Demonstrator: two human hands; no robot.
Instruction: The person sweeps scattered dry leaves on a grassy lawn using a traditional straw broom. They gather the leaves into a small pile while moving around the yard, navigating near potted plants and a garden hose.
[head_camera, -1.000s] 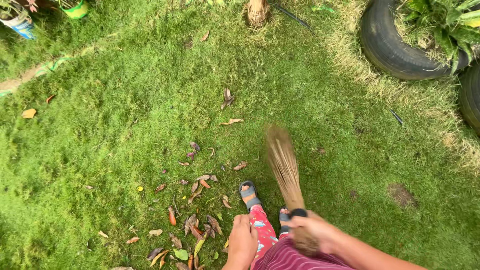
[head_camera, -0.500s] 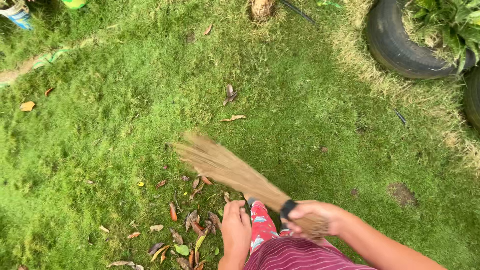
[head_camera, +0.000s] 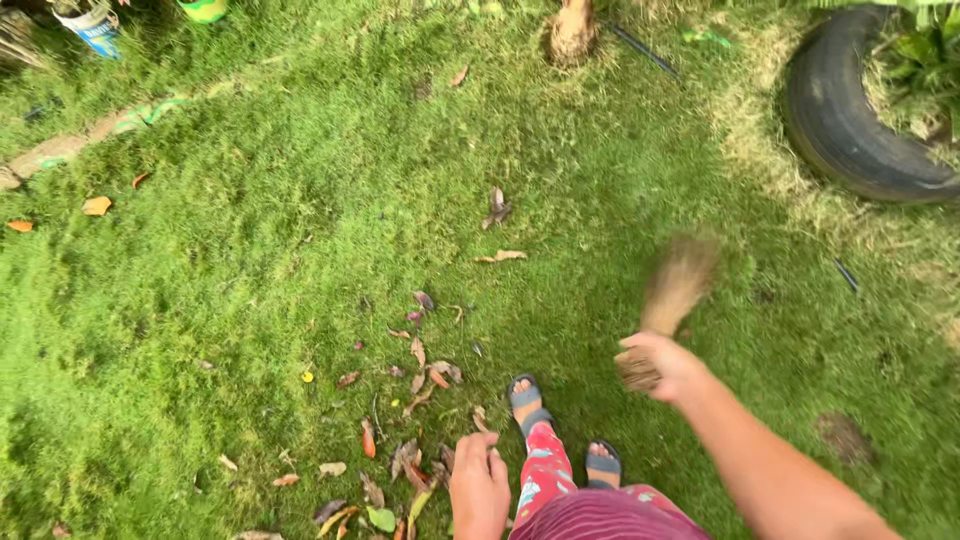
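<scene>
Gripping a short straw broom (head_camera: 672, 296) in a closed right hand (head_camera: 662, 366), raised right of the fallen leaves (head_camera: 418, 400), the left hand (head_camera: 479, 487) resting loose, low strokes would gather best.

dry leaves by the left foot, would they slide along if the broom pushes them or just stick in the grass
The dry leaves look thin and curled, so probably very light and easy to flick. They lie on top of short grass, loose rather than buried, so they would likely skid, though some may snag. The broom has thin bristles that look springy, suiting light litter.
</scene>
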